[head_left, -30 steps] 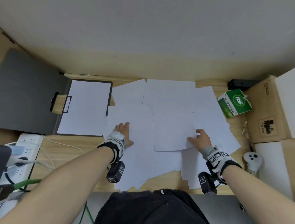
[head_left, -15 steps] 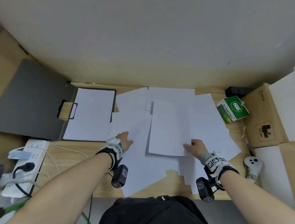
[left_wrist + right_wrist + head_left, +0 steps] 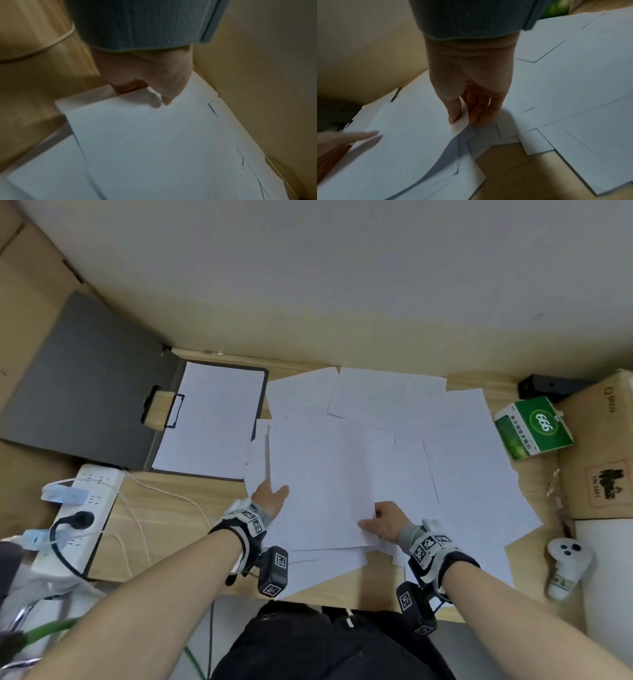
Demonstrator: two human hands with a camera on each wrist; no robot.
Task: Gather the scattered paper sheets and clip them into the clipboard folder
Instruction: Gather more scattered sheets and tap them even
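Several white paper sheets [image 3: 462, 446] lie overlapping across the wooden desk [image 3: 178, 508]. One top sheet [image 3: 318, 481] is held at both sides. My left hand [image 3: 272, 494] pinches its left edge, thumb on top and fingers underneath; the left wrist view shows this left hand [image 3: 149, 93] on the sheet [image 3: 154, 142]. My right hand [image 3: 376, 520] pinches its lower right corner, seen in the right wrist view as the right hand [image 3: 465, 119] lifting the curled sheet [image 3: 406, 142]. The clipboard folder [image 3: 85, 392] lies open at the left with a sheet [image 3: 212, 419] beside its clip [image 3: 164, 410].
A white power strip [image 3: 78, 508] with cables sits at the near left. At the right stand a green box [image 3: 534, 426], a cardboard box [image 3: 603, 446] and a black object [image 3: 548, 386]. A white controller [image 3: 565, 563] lies near the right front edge.
My right hand carried the top sheet leftward over the middle pile. My left hand left the paper it pressed and took hold of that sheet's left edge.
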